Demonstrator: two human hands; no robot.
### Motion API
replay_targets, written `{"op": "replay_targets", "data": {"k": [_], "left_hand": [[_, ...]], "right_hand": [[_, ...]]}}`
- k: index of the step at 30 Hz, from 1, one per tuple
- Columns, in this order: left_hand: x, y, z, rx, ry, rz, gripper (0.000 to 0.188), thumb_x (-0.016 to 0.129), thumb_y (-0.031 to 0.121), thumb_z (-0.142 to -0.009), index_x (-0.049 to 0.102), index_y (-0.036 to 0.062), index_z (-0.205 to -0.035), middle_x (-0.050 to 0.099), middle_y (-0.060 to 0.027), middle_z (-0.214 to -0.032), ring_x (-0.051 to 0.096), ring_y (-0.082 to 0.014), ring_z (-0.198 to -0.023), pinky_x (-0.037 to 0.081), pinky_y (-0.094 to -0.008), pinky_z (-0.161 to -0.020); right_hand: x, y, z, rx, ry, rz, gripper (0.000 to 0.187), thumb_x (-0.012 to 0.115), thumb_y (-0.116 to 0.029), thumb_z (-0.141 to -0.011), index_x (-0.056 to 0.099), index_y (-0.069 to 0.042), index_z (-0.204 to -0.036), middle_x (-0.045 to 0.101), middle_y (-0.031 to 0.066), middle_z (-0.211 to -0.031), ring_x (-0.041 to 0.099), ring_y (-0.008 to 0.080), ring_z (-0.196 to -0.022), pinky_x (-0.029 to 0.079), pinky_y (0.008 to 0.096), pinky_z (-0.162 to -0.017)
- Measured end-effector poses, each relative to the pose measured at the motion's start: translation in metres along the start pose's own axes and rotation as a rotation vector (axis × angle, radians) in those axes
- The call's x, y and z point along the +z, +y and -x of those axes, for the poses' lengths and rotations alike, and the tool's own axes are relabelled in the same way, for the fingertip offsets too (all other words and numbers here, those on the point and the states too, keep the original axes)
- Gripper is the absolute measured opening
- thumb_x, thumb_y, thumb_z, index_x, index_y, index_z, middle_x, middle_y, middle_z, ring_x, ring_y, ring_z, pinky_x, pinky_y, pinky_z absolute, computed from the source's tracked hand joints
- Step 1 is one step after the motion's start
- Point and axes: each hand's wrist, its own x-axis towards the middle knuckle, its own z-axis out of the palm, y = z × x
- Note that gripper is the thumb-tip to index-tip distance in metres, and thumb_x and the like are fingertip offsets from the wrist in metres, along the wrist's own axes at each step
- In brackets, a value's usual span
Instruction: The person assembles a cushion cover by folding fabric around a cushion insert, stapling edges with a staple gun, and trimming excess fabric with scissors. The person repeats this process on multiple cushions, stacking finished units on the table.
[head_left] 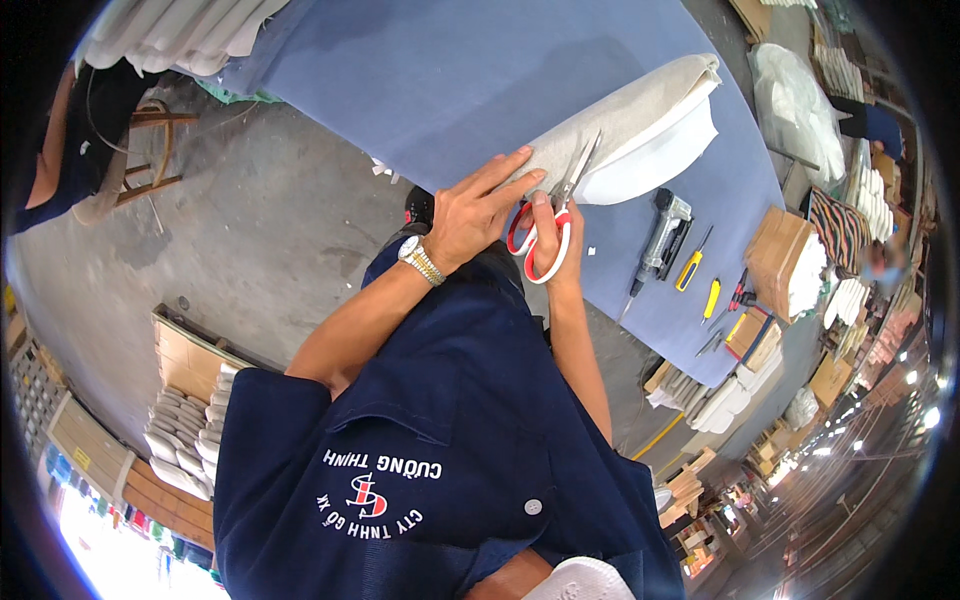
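Observation:
A long padded piece [620, 118] covered in beige-grey cloth lies on the blue-topped table [430, 80], with a white layer [655, 150] showing along its right side. My left hand [475, 210] rests at its near end, fingers stretched out over the cloth edge. Scissors [570, 185] with red and white handles are in my right hand [556, 240], which is closed round the loops. Their blades point away from me over the cloth and look slightly parted. Whether cloth lies between the blades cannot be made out.
To the right on the table are a staple gun [664, 240], a yellow screwdriver [691, 270], a yellow cutter [711, 298] and red-handled pliers [740, 292]. A cardboard box [778, 250] stands at the right edge. Pale padded pieces [175, 30] are stacked far left, near another person [95, 130].

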Motion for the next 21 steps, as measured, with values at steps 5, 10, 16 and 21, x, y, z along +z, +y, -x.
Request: {"op": "replay_targets", "data": {"k": [5, 10, 16, 21], "left_hand": [[-0.002, 0.002, 0.010, -0.322, -0.076, 0.170, 0.075, 0.086, 0.019, -0.082, 0.052, 0.0037, -0.148, 0.064, -0.0195, -0.138, 0.068, -0.0332, -0.121, 0.058, -0.0379, -0.096], [0.004, -0.004, 0.020, -0.268, -0.178, 0.079, 0.074, 0.084, 0.031, -0.085, 0.053, 0.0026, -0.146, 0.064, -0.0206, -0.138, 0.067, -0.0336, -0.121, 0.058, -0.0393, -0.096], [0.011, -0.004, 0.029, -0.222, -0.190, 0.050, 0.072, 0.082, 0.032, -0.084, 0.054, 0.0051, -0.145, 0.063, -0.0151, -0.141, 0.064, -0.0287, -0.127, 0.059, -0.0388, -0.094], [0.018, -0.004, 0.034, -0.188, -0.154, 0.040, 0.068, 0.081, 0.024, -0.084, 0.054, 0.0076, -0.145, 0.062, -0.0127, -0.144, 0.061, -0.0272, -0.131, 0.058, -0.0394, -0.095]], "right_hand": [[0.000, 0.010, 0.004, -0.028, 0.037, 0.013, 0.030, 0.060, -0.028, -0.101, 0.064, 0.002, -0.097, 0.061, 0.0044, -0.066, 0.055, 0.0112, -0.058, 0.042, 0.0274, -0.054], [-0.010, 0.021, 0.012, -0.021, 0.031, 0.038, 0.030, 0.061, -0.028, -0.101, 0.064, 0.001, -0.096, 0.062, 0.0047, -0.067, 0.055, 0.0106, -0.060, 0.042, 0.0256, -0.056], [-0.020, 0.030, 0.019, -0.006, 0.038, 0.051, 0.032, 0.063, -0.030, -0.101, 0.063, 0.001, -0.097, 0.063, 0.0054, -0.069, 0.057, 0.0107, -0.061, 0.042, 0.0258, -0.056], [-0.025, 0.031, 0.024, -0.016, 0.024, 0.054, 0.033, 0.062, -0.032, -0.102, 0.063, 0.001, -0.099, 0.063, 0.0052, -0.069, 0.057, 0.0109, -0.061, 0.043, 0.0257, -0.057]]}}
